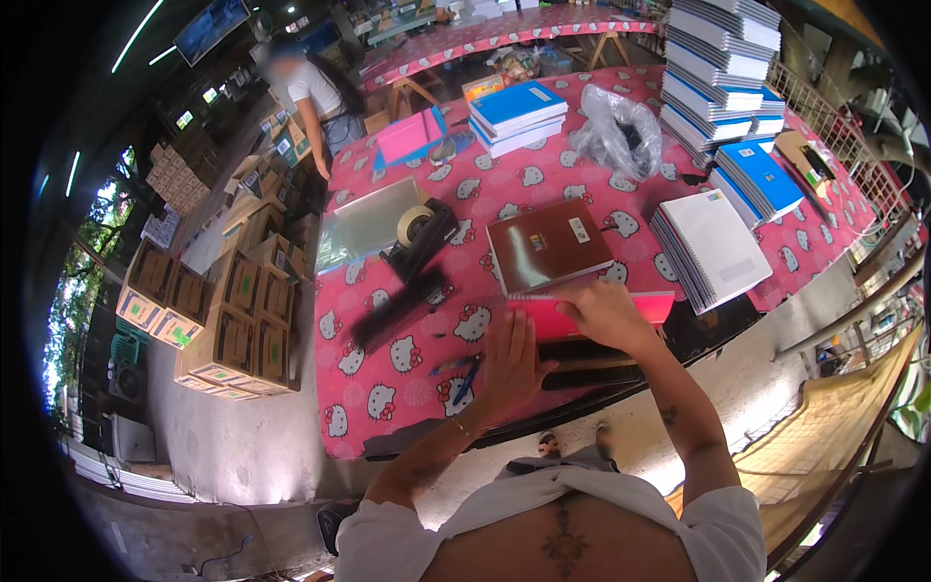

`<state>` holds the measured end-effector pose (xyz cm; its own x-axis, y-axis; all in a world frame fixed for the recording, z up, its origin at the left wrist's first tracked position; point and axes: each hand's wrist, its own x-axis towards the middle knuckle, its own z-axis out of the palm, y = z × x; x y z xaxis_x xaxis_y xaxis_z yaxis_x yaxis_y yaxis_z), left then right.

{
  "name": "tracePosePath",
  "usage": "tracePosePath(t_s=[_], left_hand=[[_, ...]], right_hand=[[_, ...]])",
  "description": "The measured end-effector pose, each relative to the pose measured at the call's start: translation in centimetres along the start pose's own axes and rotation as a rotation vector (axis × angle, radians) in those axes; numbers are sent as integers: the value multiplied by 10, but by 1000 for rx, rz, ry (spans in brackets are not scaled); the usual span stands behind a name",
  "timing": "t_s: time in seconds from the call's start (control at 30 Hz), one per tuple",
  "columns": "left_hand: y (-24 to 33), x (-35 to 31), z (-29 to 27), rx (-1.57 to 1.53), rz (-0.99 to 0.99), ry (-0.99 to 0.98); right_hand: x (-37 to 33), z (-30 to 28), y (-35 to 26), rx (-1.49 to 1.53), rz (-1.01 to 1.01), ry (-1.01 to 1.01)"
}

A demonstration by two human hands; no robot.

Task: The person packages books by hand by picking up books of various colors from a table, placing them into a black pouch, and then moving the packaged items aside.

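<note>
Down at the near edge of the table point(388, 407), both hands lie flat with fingers spread rather than pinched. The left hand point(506, 364) presses on the left end of a pink notebook point(621, 308) that sits right at the table's rim; the right hand point(606, 312) rests on its upper middle. How thick the pink notebook is cannot be told, since both hands cover much of it. Just left of the left hand lies one blue pen point(465, 378), touching or nearly touching the fingers.

Beyond the pink one, one brown notebook point(549, 244) lies flat, its lower edge close to the right hand. To its left stand one black tape dispenser point(419, 236) with a pale roll and one long dark bar point(400, 308), with a clear sheet point(367, 221) behind. Open patterned cloth shows between the bar and the near rim.

To the right sits one fanned pile of white spiral notebooks point(713, 247), reaching the table's edge. Farther off are two blue-covered stacks point(517, 114) point(758, 177), one tall stack point(722, 63) too dense to count, one crumpled clear bag point(619, 131) and one pink folder point(407, 136).

Left of the table, cartons point(238, 330) crowd the floor; another person point(310, 92) stands at the far corner, partly hidden.
</note>
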<state>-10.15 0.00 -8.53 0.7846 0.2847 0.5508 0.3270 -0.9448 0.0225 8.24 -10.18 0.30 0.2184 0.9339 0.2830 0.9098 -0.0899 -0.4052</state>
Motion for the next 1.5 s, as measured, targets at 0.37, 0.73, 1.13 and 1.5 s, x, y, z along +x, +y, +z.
tracePosePath(t_s=[0.37, 0.73, 1.13, 1.5], left_hand=[[-14, 51, -15, 100, 10, -4], [7, 54, -11, 255, 50, -67], [25, 32, 11, -3, 273, -100], [32, 86, -22, -177, 132, -308]], right_hand=[[-16, -25, 47, -119, -62, -95], [-15, -25, 54, -76, -143, -114], [-17, -23, 45, -91, -136, -18], [-89, -22, 112, 1148, 192, 86]])
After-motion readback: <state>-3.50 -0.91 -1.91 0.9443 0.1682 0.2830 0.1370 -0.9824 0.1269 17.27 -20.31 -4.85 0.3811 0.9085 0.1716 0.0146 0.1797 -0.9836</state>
